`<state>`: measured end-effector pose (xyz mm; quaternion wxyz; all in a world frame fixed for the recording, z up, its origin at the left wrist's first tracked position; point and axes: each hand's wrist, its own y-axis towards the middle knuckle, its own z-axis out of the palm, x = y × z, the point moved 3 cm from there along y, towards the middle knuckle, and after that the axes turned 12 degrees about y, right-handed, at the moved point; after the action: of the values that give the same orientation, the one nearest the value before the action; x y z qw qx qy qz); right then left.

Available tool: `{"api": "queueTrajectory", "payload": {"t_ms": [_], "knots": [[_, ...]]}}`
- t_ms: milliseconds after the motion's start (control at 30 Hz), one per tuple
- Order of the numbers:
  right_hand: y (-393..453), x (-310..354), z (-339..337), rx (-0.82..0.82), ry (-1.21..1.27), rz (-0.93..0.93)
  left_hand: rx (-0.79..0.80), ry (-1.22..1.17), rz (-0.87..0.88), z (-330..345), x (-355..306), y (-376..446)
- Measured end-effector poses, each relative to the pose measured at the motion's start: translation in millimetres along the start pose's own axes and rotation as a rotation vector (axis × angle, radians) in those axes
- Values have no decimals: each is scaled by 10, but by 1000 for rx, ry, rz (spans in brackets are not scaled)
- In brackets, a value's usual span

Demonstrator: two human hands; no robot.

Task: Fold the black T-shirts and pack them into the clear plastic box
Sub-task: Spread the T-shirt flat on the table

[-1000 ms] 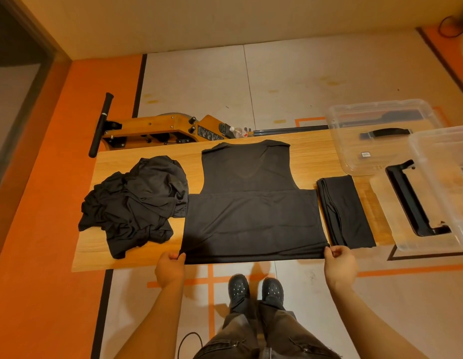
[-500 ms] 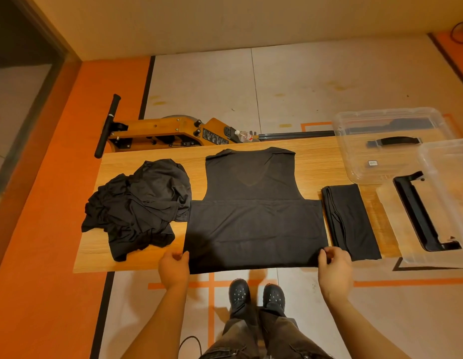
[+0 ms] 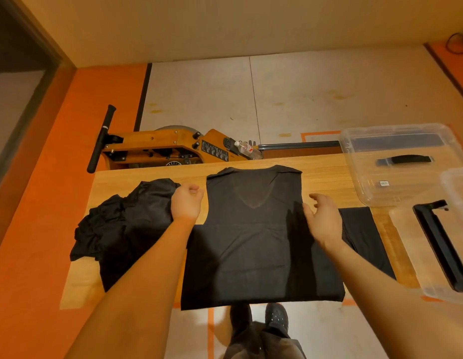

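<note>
A black T-shirt (image 3: 253,242) lies flat on the wooden table (image 3: 323,174), its sleeves tucked in and its hem at the near edge. My left hand (image 3: 186,203) hovers by the shirt's left side at chest height, fingers loosely curled and holding nothing. Over the shirt's right side my right hand (image 3: 321,218) has its fingers relaxed and spread. A crumpled pile of black shirts (image 3: 121,229) sits to the left. One folded black shirt (image 3: 365,237) lies to the right. The clear plastic box (image 3: 455,255) stands at the far right.
A clear lid with a black handle (image 3: 401,161) lies at the table's back right corner. Behind the table sits an orange rowing machine (image 3: 158,149) with a plastic bottle (image 3: 247,149). My shoes (image 3: 274,317) show below the table edge.
Both hands let go of the shirt's bottom corners and moved forward, up to its chest level. The view shifted closer over the table.
</note>
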<state>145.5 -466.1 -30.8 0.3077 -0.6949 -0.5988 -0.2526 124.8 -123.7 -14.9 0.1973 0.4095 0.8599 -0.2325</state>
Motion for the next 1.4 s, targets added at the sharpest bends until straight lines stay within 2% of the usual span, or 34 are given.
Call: {"api": "queueTrajectory", "payload": {"t_ms": [200, 333, 633, 933, 1267, 1400], "knots": [[419, 285, 288, 145, -250, -154, 48, 126, 118, 185, -263, 449], [485, 262, 564, 260, -351, -169, 90, 226, 63, 401, -281, 661], [593, 14, 891, 407, -455, -223, 32, 301, 10, 741, -211, 963], [829, -153, 883, 263, -372, -310, 190, 269, -114, 880, -215, 1073], [1061, -248, 863, 231, -381, -342, 151, 73, -22, 895, -321, 1200], [1037, -269, 883, 218, -365, -355, 126, 109, 18, 904, -301, 1182]]}}
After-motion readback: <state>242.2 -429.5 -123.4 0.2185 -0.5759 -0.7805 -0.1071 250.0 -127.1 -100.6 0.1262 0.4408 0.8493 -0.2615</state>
